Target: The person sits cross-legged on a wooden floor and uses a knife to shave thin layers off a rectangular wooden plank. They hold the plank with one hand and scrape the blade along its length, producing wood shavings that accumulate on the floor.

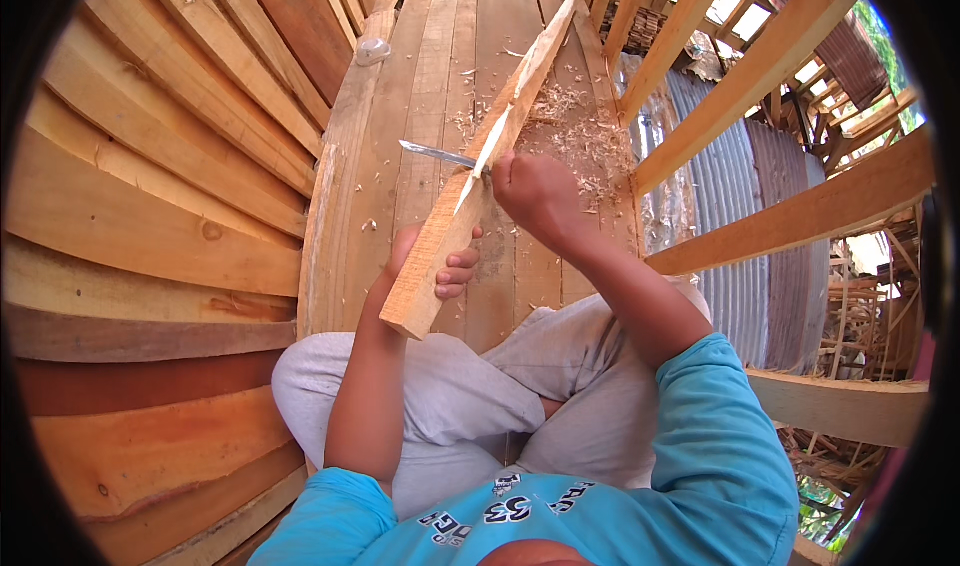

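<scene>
A long squared piece of wood [440,236] slants up and away from me, its far half pared to a pale, uneven taper. My left hand [458,271] is wrapped round its near part from below, fingers showing on the right side. In my right hand [537,194], closed in a fist, is a knife [437,153]. Its blade lies across the wood and sticks out on the left. The handle is hidden inside the fist. Fresh pale cut faces show on the wood around the blade.
Curly wood shavings [585,136] lie scattered over the plank floor [420,96], mostly right of the wood. A small clear object [372,52] sits at the far left. A plank wall [180,206] rises on the left. Wooden rails [800,204] stand on the right, with corrugated metal sheets [735,196] beyond.
</scene>
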`<action>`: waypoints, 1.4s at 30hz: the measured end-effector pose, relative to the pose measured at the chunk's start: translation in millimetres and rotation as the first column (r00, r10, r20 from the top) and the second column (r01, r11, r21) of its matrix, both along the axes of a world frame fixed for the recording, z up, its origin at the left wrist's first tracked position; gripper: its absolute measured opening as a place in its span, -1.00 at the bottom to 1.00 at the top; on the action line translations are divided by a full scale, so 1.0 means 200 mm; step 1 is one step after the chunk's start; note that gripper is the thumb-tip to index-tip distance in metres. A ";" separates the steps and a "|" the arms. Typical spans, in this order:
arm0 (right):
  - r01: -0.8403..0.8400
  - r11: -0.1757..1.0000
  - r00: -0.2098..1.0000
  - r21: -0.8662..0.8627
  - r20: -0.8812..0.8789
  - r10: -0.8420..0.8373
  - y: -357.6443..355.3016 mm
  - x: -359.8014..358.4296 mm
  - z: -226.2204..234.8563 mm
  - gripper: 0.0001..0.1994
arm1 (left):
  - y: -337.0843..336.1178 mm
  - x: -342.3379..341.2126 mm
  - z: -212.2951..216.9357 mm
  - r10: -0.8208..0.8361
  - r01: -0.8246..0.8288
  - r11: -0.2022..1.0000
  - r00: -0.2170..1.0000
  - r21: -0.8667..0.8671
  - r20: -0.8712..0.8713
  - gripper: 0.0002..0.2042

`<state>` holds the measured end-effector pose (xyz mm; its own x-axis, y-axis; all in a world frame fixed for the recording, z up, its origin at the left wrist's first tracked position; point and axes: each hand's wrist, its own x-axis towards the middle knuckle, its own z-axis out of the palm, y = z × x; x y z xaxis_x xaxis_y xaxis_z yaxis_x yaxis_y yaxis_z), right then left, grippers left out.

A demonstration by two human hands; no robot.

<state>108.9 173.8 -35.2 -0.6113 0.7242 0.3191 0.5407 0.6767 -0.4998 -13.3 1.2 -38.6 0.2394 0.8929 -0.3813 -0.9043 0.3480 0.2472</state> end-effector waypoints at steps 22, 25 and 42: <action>-0.020 0.835 0.969 0.550 -0.193 0.151 0.18 -0.04 -0.15 -0.56 | -0.02 0.03 0.02 0.002 -0.001 1.000 0.997 -0.010 0.075 -0.61; -0.107 0.960 0.990 0.258 -0.065 0.128 0.19 -0.04 -0.15 -0.55 | -0.01 0.02 0.03 -0.019 0.019 1.000 0.999 -0.007 0.028 -0.61; 0.017 0.833 0.958 0.553 -0.249 0.145 0.19 -0.06 -0.18 -0.65 | -0.03 0.02 0.01 -0.011 0.001 0.999 0.983 0.051 0.184 -0.61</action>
<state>97.5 212.2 -72.2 -0.4812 0.3437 0.8064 0.3859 0.9091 -0.1572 -8.6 -4.3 -37.2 0.3066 0.9083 -0.2844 -0.9341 0.3446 0.0936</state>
